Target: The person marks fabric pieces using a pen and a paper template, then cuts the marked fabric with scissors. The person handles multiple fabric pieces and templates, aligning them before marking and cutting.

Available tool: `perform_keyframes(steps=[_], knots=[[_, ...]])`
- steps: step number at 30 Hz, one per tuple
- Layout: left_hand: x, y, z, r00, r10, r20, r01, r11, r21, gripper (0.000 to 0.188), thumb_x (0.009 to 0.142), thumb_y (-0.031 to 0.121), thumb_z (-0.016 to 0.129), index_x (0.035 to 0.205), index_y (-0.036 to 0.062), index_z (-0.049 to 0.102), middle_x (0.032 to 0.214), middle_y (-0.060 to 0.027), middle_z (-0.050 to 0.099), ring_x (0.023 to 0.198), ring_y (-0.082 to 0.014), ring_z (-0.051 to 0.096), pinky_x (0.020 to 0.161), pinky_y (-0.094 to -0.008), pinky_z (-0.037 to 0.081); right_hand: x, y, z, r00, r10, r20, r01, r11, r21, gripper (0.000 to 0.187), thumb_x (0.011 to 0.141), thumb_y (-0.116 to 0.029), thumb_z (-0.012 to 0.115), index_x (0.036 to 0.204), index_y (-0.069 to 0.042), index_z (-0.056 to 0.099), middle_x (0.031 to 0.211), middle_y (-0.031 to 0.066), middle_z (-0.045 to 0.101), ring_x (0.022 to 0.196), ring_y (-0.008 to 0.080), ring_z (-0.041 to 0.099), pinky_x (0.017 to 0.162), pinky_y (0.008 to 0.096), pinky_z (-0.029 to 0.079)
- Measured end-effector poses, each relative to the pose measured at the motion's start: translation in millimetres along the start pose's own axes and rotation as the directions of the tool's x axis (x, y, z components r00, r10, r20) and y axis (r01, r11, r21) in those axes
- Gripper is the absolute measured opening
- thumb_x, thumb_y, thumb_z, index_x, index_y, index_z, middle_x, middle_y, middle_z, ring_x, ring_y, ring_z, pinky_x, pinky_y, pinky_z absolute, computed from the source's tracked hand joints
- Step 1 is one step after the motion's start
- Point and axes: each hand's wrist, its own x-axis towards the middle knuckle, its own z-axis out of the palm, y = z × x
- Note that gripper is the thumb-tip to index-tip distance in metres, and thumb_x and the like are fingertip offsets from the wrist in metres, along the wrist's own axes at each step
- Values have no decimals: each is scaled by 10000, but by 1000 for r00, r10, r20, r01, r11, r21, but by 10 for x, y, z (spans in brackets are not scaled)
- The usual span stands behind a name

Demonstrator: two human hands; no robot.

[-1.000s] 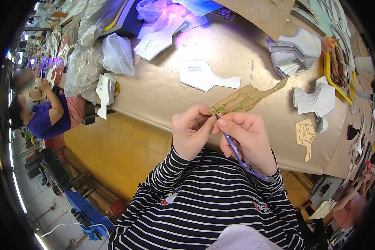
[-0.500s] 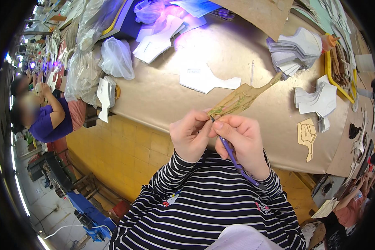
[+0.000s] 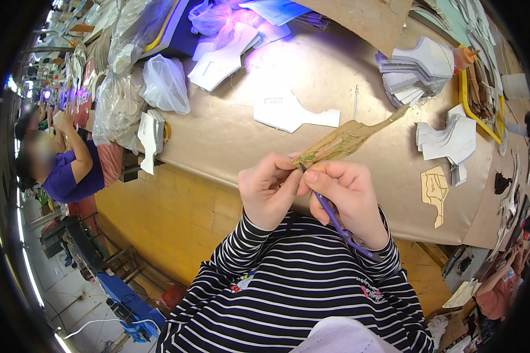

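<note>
My left hand (image 3: 268, 191) pinches the lower left end of a tan, worn pattern template (image 3: 338, 141) with long slots and green marks. The template is held tilted above the table's near edge, its narrow tail pointing up and right. My right hand (image 3: 353, 191) is closed round a slim purple tool (image 3: 337, 220) with a dark pointed tip. That tip meets the template's lower end, close to my left fingertips; its exact kind I cannot make out. Beyond the template a white cut piece (image 3: 294, 112) of similar outline lies flat, beside a thin clear pen (image 3: 356, 101).
Stacks of white cut pieces (image 3: 418, 67) stand at the right, near an orange-tipped bottle (image 3: 465, 57) and a yellow-rimmed tray (image 3: 483, 126). A small tan template (image 3: 434, 191) lies at the near right. Plastic bags (image 3: 165, 85) crowd the left; a person in purple (image 3: 70, 170) works beyond.
The template has turned slightly in my fingers, its tail shifting a little to the right and showing more edge-on. My right hand and the tool have moved slightly right.
</note>
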Motion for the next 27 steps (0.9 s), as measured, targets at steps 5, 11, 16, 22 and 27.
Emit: perform_keyframes(steps=[5,11,16,22,27], knots=[[-62,-104,54,985,149,-83,-136,981,140,96,875,-96,673,961,-65,644,877,-126,759,679,-69,681,564,-206,516,-29,32,55,1000,-21,-19,22,999,43,300,1041,-201,570,927,61,664,577,36,563,461,71,477,450,208,322],[-99,-171,86,967,233,-101,-200,943,265,75,882,-60,689,941,-30,652,967,-182,764,671,-121,713,583,-239,553,-28,123,125,983,-106,-147,115,992,50,309,1032,-195,576,880,63,650,569,66,573,439,95,494,420,214,346],[-61,-132,122,951,295,-90,-262,927,270,69,895,-43,688,956,-30,658,985,-191,760,693,-148,733,618,-252,576,-55,165,192,957,-213,-199,213,977,-19,311,1043,-187,561,895,72,649,597,59,578,456,91,493,437,205,341],[-18,2,70,970,241,-26,-224,933,281,89,893,-64,684,975,-53,650,992,-191,758,725,-143,736,642,-253,590,-62,26,117,973,-181,-147,150,969,-197,272,1040,-145,555,907,60,674,572,9,561,484,46,490,452,205,337],[-46,32,29,984,174,-34,-164,967,194,72,891,-73,683,933,-53,627,982,-194,758,754,-147,742,640,-254,593,-68,-70,71,992,-95,-79,78,977,-197,263,1038,-141,556,909,56,675,573,8,565,479,46,488,446,205,333]])
